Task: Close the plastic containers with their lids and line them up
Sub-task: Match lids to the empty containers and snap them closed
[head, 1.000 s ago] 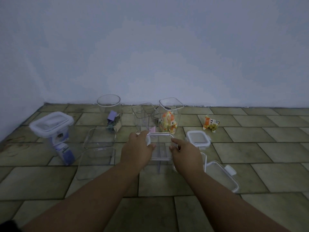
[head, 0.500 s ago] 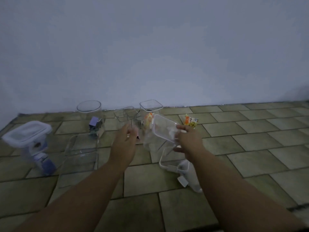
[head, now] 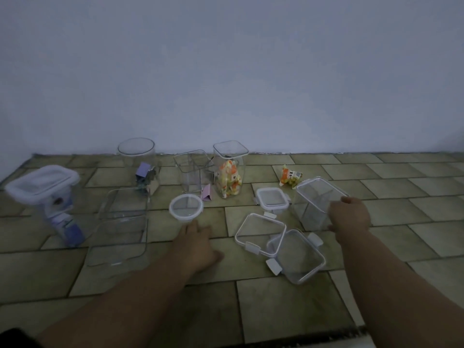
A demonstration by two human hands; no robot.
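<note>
Right hand [head: 349, 214] gripping clear container [head: 315, 197], left hand [head: 198, 243] just beside round lid [head: 185, 206]

Along the wall [head: 226, 71] on the floor [head: 376, 177] stand a round jar [head: 136, 156], an open square container [head: 192, 172] to its right and a filled container [head: 229, 169] beside that. A lidded container [head: 40, 189] stands far left. Right of it lies the rear tub [head: 123, 209], with the front tub [head: 118, 242] before it. Further right lie a round lid [head: 186, 208], then a small square lid [head: 272, 198]. Nearer, the left large lid [head: 261, 233] and the right large lid [head: 296, 257] overlap. An empty container [head: 313, 202] stands rightmost.
</note>
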